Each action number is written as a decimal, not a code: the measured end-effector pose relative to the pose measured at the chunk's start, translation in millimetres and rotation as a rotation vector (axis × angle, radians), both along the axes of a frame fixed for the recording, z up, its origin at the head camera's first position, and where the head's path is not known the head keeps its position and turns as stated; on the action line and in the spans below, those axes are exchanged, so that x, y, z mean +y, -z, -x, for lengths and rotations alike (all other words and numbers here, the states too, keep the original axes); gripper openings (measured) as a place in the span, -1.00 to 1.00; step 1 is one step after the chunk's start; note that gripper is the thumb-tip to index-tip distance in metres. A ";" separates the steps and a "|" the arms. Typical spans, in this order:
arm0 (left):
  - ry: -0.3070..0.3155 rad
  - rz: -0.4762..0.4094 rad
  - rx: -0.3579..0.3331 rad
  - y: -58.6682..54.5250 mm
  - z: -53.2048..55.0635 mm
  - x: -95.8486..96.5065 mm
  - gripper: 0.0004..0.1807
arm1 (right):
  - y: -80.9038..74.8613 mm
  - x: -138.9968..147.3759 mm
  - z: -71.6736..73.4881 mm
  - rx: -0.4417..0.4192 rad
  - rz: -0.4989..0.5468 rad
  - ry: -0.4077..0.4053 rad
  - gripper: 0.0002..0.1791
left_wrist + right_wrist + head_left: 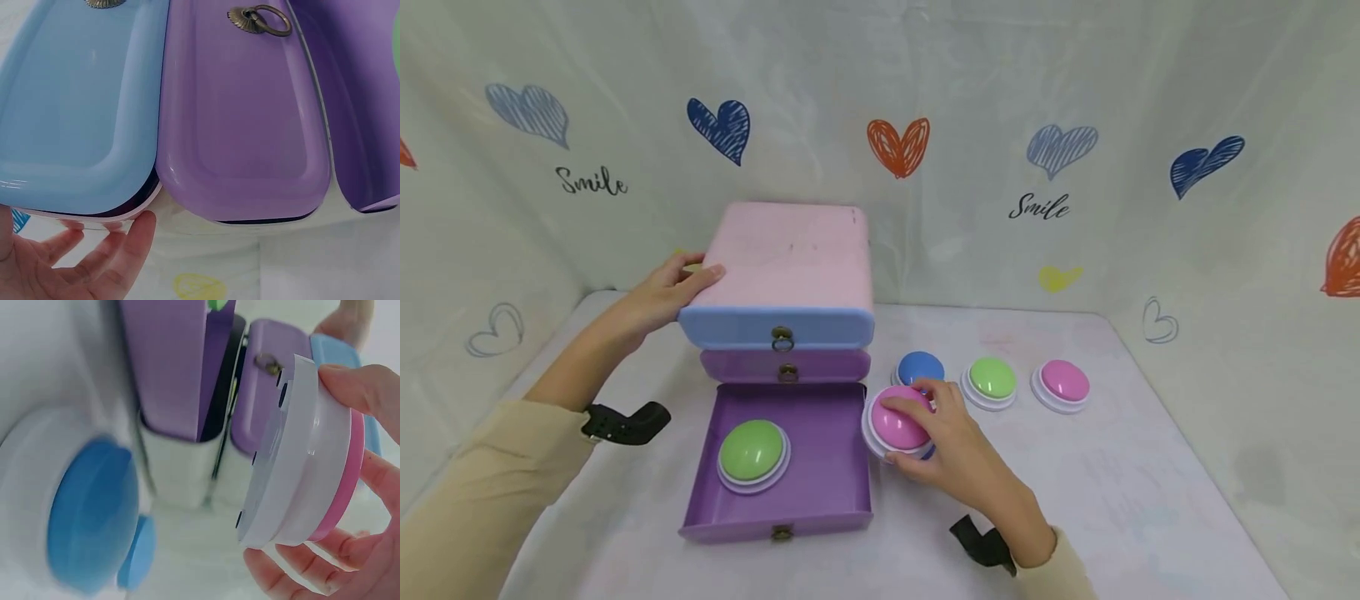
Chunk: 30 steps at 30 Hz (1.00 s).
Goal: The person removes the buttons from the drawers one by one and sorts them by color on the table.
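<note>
My right hand [958, 446] grips a push button with a pink dome [898, 421] and white base, thumb and fingers spread around its rim. It is lifted beside the right wall of the pulled-out purple bottom drawer [827, 475]. In the right wrist view the pink button [312, 456] is tilted on edge, its underside with small dark feet showing. Inside the drawer sits a green button [751, 450]. My left hand [662, 292] rests against the upper left side of the small drawer cabinet [797, 250], fingers extended. The left wrist view shows that hand [94, 262] beside the blue drawer front [75, 112].
A blue button [921, 365], a green button [992, 377] and another pink button [1063, 381] stand in a row on the white table [1112, 483]. A nearer blue button [94, 515] lies below the raised one. A heart-printed curtain [962, 233] hangs behind.
</note>
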State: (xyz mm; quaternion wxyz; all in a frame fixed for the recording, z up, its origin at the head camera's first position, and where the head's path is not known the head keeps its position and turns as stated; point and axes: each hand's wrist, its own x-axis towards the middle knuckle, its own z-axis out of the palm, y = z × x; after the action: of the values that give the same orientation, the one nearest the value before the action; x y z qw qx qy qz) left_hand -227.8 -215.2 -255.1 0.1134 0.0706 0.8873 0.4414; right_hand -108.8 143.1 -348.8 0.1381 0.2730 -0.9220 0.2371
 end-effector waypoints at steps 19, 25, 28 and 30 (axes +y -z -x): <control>0.002 0.004 0.010 -2.2 0.9 0.8 -0.17 | 19.1 100.8 4.1 -0.215 0.024 0.308 -0.39; 0.006 0.008 0.007 -2.7 0.7 0.0 -0.18 | 21.4 124.6 4.4 -0.342 -0.007 0.398 -0.41; 0.005 0.005 -0.001 -2.7 -0.9 0.3 -0.17 | 23.1 136.8 2.8 -0.394 -0.027 0.430 -0.42; -0.001 0.008 -0.005 -2.4 -2.0 0.3 -0.16 | 24.2 145.0 1.6 -0.426 -0.039 0.451 -0.40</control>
State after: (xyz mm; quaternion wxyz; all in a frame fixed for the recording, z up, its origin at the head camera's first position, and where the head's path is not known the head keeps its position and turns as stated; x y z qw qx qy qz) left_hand -225.8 -215.0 -252.7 0.1159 0.0688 0.8888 0.4381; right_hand -110.5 288.1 -373.0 -0.0146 0.0084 -0.9719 0.2347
